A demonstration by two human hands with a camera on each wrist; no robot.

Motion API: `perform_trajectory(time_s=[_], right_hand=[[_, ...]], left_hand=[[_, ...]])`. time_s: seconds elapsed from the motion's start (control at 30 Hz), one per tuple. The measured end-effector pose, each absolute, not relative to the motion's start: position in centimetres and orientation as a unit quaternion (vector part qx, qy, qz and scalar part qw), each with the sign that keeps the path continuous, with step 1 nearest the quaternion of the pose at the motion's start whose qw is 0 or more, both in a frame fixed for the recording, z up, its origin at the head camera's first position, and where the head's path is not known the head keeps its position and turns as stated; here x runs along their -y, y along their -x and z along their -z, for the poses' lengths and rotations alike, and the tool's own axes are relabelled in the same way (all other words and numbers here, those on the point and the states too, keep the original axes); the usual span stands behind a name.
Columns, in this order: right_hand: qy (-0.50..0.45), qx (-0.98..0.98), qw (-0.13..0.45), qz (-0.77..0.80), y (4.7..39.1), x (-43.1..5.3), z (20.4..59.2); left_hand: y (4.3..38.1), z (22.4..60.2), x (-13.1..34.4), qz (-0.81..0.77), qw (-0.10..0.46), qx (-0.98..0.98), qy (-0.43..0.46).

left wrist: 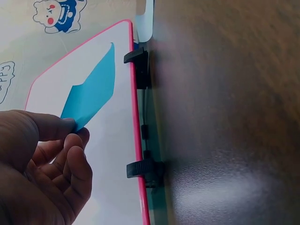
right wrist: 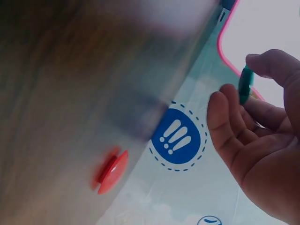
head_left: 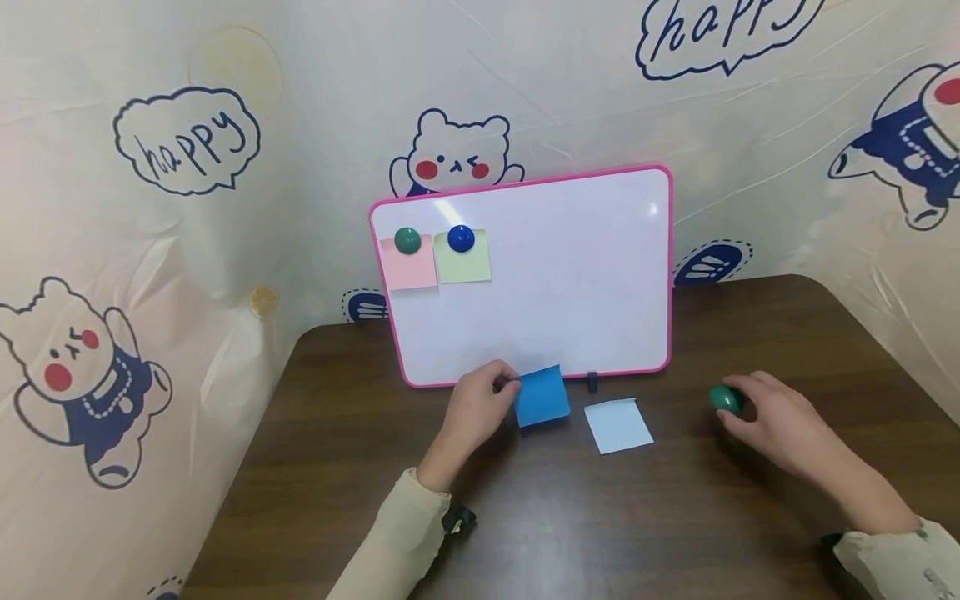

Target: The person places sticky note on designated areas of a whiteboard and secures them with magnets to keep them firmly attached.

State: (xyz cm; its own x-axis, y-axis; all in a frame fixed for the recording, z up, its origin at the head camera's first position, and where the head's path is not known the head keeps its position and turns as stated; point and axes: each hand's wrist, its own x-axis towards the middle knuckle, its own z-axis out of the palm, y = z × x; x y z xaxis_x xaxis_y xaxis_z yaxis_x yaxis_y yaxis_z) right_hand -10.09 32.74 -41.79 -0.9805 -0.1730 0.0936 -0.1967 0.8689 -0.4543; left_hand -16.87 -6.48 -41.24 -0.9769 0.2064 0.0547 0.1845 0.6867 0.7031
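My left hand (head_left: 480,404) pinches a blue sticky note (head_left: 542,397) by its left edge, just in front of the whiteboard's lower rim. The left wrist view shows that blue note (left wrist: 91,96) curving up from between thumb and fingers. Out to the right, my right hand (head_left: 783,421) holds a round green magnet (head_left: 725,399) between thumb and fingers, edge-on in the right wrist view. The pink-framed whiteboard (head_left: 570,275) leans upright at the back. On it, a green magnet (head_left: 407,241) holds a pink note (head_left: 409,271) and a blue magnet (head_left: 461,238) a pale green note (head_left: 465,265).
A pale blue sticky note (head_left: 619,426) lies on the brown table (head_left: 540,517) between my hands. A red magnet (right wrist: 112,173) sits on the table near my right hand. Black clips (left wrist: 140,168) grip the whiteboard's bottom edge. A printed curtain (head_left: 315,150) hangs behind.
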Motion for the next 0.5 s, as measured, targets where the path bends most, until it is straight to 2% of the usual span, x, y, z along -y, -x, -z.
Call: perform_trajectory(time_s=[0.17,0.37,0.5], right_hand=[[-0.100,0.964,0.059,-0.241,10.2,-32.2,41.6],[-0.102,0.961,0.048,-0.253,10.4,-31.5,41.4],[-0.105,0.958,0.067,-0.259,10.7,-30.9,41.1]], left_hand=[[17.1,41.2,6.4,-0.380,0.010,-0.919,-0.108],[17.4,41.3,6.3,-0.378,0.000,-0.919,-0.111],[17.5,41.3,6.2,-0.379,0.000,-0.919,-0.108]])
